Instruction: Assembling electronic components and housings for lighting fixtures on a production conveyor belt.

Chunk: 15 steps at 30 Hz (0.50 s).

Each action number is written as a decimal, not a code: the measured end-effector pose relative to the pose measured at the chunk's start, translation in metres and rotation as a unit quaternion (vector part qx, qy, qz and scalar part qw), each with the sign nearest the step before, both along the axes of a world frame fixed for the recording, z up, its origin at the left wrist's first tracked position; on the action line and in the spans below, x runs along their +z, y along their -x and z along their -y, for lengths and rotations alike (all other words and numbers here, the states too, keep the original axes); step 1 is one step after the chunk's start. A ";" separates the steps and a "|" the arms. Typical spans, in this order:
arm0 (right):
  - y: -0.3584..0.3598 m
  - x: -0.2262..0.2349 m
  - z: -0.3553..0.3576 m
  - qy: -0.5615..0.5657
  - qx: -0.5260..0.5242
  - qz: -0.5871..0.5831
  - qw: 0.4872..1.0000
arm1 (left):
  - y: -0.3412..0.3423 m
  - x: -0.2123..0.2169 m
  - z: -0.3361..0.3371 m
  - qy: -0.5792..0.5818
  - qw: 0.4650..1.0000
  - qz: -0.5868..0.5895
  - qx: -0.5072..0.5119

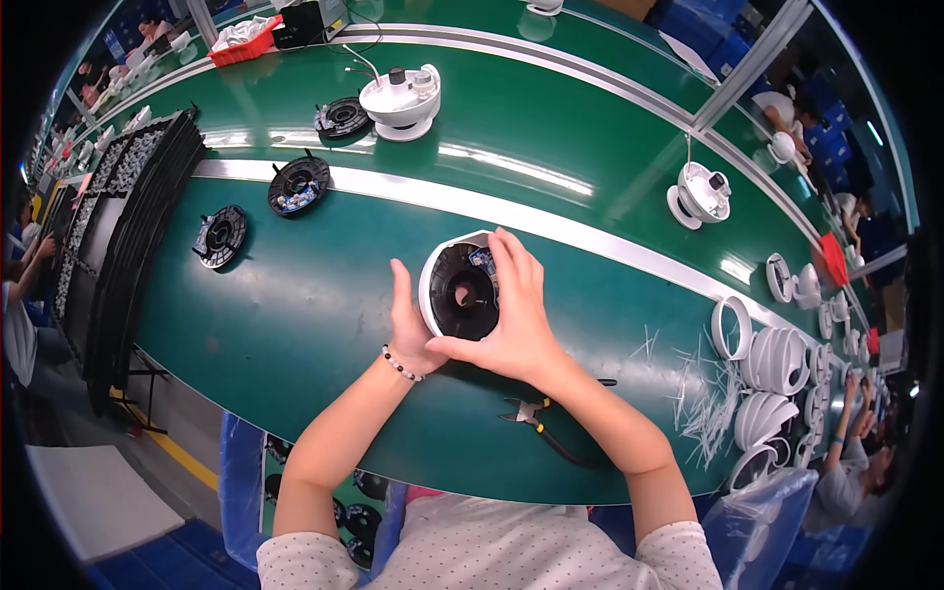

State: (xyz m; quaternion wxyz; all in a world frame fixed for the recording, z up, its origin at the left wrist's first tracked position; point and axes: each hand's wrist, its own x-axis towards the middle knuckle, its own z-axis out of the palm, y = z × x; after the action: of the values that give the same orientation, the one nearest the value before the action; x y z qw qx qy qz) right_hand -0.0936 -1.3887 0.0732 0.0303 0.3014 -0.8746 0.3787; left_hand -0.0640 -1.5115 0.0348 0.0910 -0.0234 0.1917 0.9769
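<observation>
Between my two hands, above the green bench, is a round white housing (427, 295) with a black disc (454, 317) set inside it. The disc has a hole in its middle, and a bit of blue circuit board (482, 260) shows at its upper edge. My left hand (408, 320) cups the housing's left side, thumb raised and fingers mostly hidden beneath it. From the right, my right hand (519, 320) wraps the rim, fingers over the far edge and thumb at the near edge. Yellow-and-black cutting pliers (539, 425) lie below my right forearm.
Black discs with circuit boards (299, 185) (222, 236) lie at the left, near black stacked trays (138, 226). White rings (777, 360) and loose white strips (710, 403) lie at the right. Beyond the metal strip stand white domed units (401, 103) (700, 195). Other people sit further off.
</observation>
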 end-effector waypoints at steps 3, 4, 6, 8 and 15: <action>-0.001 0.001 0.006 -0.016 -0.001 -0.007 1.000 | 0.002 0.000 0.006 0.028 1.000 0.009 -0.010; 0.000 0.001 0.007 -0.016 0.001 -0.007 1.000 | 0.003 -0.002 0.009 0.031 0.999 -0.008 -0.015; 0.001 0.002 0.010 -0.039 0.034 -0.047 0.998 | 0.003 -0.007 0.015 0.035 0.999 -0.024 -0.021; 0.003 0.002 0.012 -0.038 0.052 -0.048 0.997 | 0.003 -0.011 0.021 0.008 0.998 -0.058 -0.038; 0.000 -0.018 0.027 0.001 0.037 -0.061 0.997 | -0.002 -0.022 0.043 0.093 0.994 -0.041 -0.039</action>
State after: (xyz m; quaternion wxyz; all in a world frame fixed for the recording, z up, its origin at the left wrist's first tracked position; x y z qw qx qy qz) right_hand -0.0933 -1.4158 0.0551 0.0699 0.3557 -0.8591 0.3614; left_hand -0.0622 -1.5549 0.0123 0.1189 0.0158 0.2859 0.9507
